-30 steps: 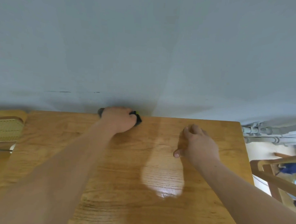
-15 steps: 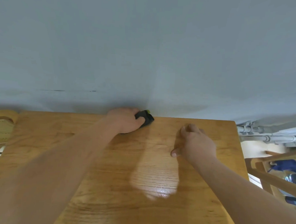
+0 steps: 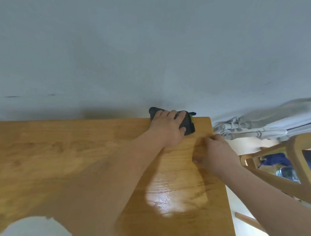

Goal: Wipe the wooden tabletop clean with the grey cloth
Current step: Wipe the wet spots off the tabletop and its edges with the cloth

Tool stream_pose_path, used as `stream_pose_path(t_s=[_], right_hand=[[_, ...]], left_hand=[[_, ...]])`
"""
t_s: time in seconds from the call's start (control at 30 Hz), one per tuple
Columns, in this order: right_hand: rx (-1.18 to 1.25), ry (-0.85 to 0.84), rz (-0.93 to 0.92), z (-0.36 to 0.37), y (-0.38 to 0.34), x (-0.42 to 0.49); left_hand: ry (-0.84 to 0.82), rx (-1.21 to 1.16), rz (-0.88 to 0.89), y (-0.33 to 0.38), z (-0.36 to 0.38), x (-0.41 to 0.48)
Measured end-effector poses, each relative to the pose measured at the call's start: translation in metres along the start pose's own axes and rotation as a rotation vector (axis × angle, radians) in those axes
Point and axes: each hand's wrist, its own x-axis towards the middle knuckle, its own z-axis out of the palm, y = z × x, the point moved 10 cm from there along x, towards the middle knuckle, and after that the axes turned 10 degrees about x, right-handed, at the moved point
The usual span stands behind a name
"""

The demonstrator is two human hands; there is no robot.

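At the far right corner of the table [image 3: 65,158], your left hand [image 3: 168,129] lies palm down on the grey cloth [image 3: 188,125], fingers spread flat over it and pressing it to the wood rather than gripping it. The cloth is bunched into a dark, soft wad with a small yellow-green tag showing at its right side; its long axis runs left to right along the table's far edge, where it butts against the pale wall [image 3: 153,47], and part of it laps over that edge. Your right hand [image 3: 215,151] rests just beside and nearer than the left one, at the table's right edge, fingers curled loosely with nothing in them; it looks like a brace, though the blur makes its exact contact hard to read. The left hand is the one on the cloth, so the next stroke is its work. Only a thin strip of wood remains between the cloth and the right edge, so you are probably at the end of this pass along the far side; the broad surface lying left and near of the hand is where the cloth likely has to travel next. The top is smooth, varnished, oak-grained wood, with a glossy sheen [image 3: 167,199] near the middle. A wooden chair [image 3: 293,175] and grey pipes [image 3: 239,129] stand right of the table.
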Motion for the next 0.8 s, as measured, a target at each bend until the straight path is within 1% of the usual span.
stream_pose_path(t_s=[0.07,0.1,0.2,0.3,0.37,0.43,0.47,0.53,0.57,0.6,0.67,0.73,0.8], right_hand=[[-0.039,0.031,0.006,0.002,0.003,0.004],[-0.034,0.047,0.002,0.001,0.004,0.007],[-0.009,0.087,-0.037,-0.003,0.008,0.011],[0.021,0.100,-0.078,0.001,0.013,0.009],[0.103,0.105,-0.102,0.002,0.019,0.007],[0.248,0.093,-0.129,-0.001,0.031,0.005],[0.369,0.068,-0.139,-0.002,0.038,0.005],[0.726,-0.008,-0.130,0.000,0.059,0.002],[0.883,-0.022,-0.122,0.001,0.069,-0.002],[0.977,-0.001,-0.098,0.001,0.082,-0.006],[1.050,0.098,0.004,0.003,0.113,-0.018],[1.075,0.183,0.093,0.006,0.136,-0.032],[1.120,0.205,0.150,0.013,0.151,-0.045]], left_hand=[[-0.047,-0.004,0.035,-0.022,0.001,-0.002],[-0.074,-0.007,0.018,-0.039,0.003,-0.005],[-0.147,0.019,-0.117,-0.091,0.012,-0.022],[-0.129,0.076,-0.245,-0.097,0.015,-0.029],[-0.099,0.072,-0.303,-0.079,0.009,-0.018],[-0.107,0.046,-0.277,-0.045,0.005,0.003],[-0.110,0.046,-0.248,-0.024,0.002,0.016],[-0.109,0.071,-0.178,0.025,-0.005,0.042],[-0.098,0.085,-0.140,0.049,-0.010,0.052],[-0.086,0.104,-0.100,0.070,-0.014,0.061],[-0.083,0.175,-0.011,0.105,-0.018,0.072],[-0.103,0.303,0.084,0.126,-0.015,0.073],[-0.114,0.436,0.145,0.141,-0.016,0.066]])
